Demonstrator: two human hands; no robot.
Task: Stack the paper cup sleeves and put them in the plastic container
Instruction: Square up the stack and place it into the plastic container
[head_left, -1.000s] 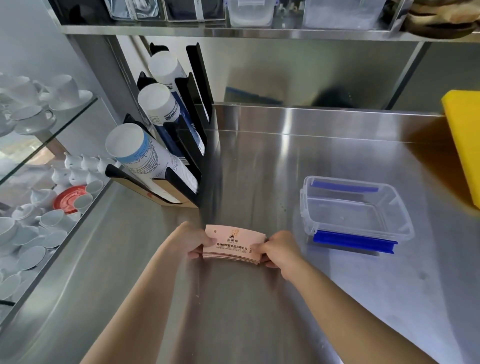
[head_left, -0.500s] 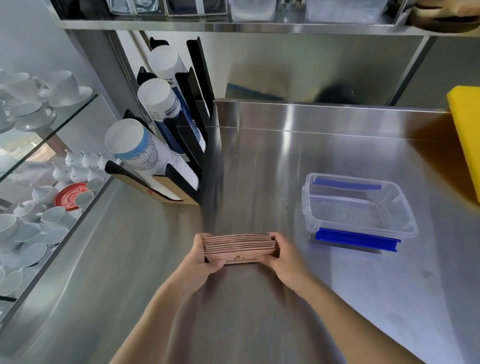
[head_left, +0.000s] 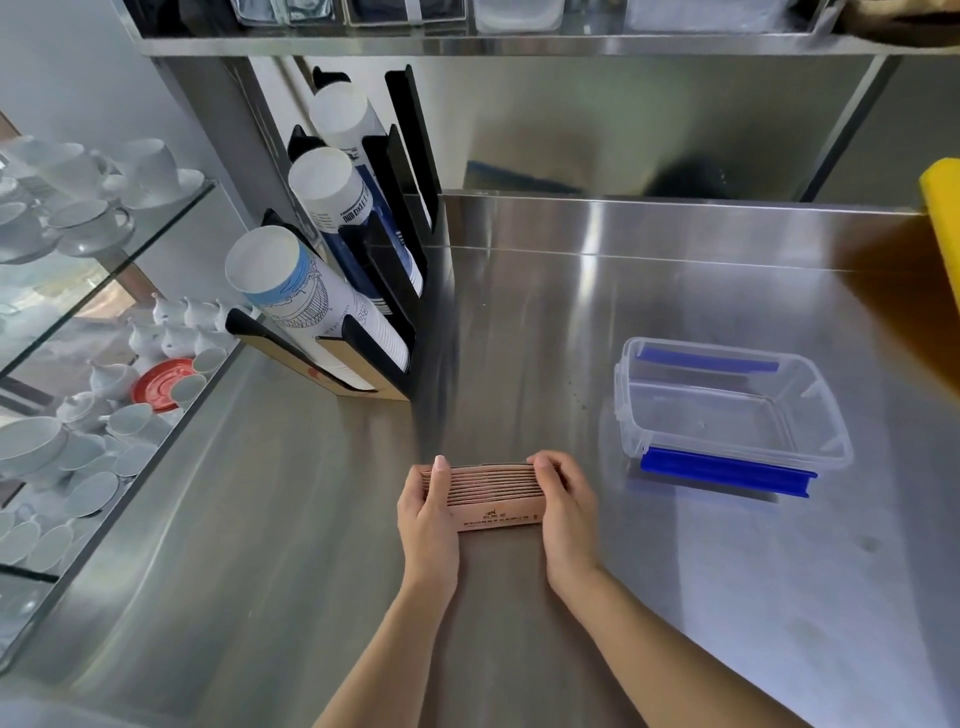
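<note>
A stack of flat pink-brown paper cup sleeves (head_left: 493, 491) stands on edge on the steel counter, its long edges facing up. My left hand (head_left: 428, 514) presses its left end and my right hand (head_left: 566, 506) presses its right end. The clear plastic container (head_left: 727, 410) with blue clips sits open and empty to the right, a hand's width from my right hand.
A black rack (head_left: 384, 249) holding three tubes of paper cups (head_left: 311, 306) stands at the back left. White cups and saucers (head_left: 78, 415) fill glass shelves at far left. A yellow board (head_left: 943, 218) sits at the right edge. A steel shelf (head_left: 467, 41) runs overhead.
The sleeve stack has been turned from lying flat with its printed face up to standing on edge, squeezed between both hands. It stays in about the same spot on the counter.
</note>
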